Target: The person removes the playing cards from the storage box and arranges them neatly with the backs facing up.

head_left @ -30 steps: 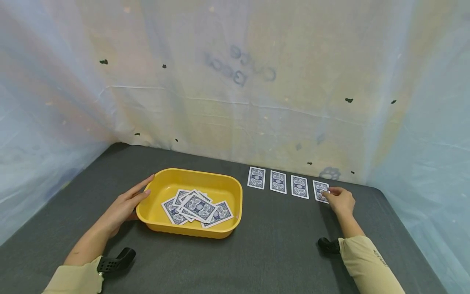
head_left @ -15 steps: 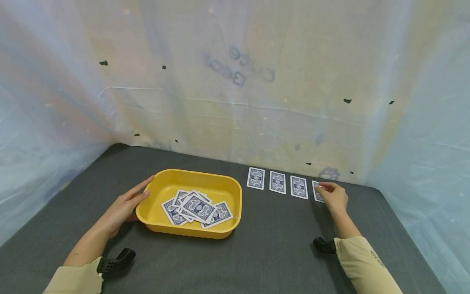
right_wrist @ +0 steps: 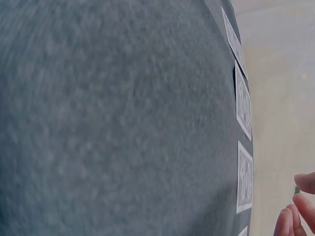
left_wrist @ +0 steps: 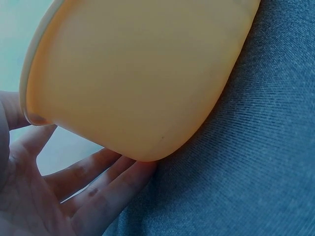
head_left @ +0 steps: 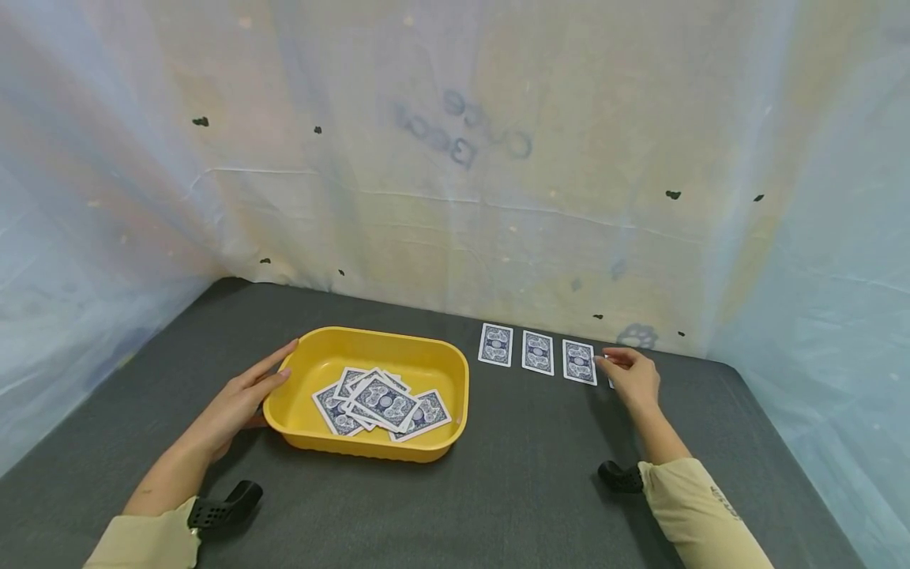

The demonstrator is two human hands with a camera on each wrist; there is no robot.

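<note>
Yellow tray (head_left: 455, 371) against flat left hand (head_left: 238, 403); right hand (head_left: 633, 378) seemingly pinching nothing, near card row (head_left: 538, 352).

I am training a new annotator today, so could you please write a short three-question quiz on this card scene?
1. True or false: the left hand rests with straight fingers against the side of the yellow tray.
2. How many cards in the row on the table lie fully clear of the right hand?
3. Which way up are the cards in the tray? A) backs up B) faces up C) standing on edge

Key
1. True; the left wrist view shows the fingers lying along the tray's outer wall.
2. Three; only a corner of a fourth card shows beneath the hand.
3. A; the blue patterned backs show.
</note>
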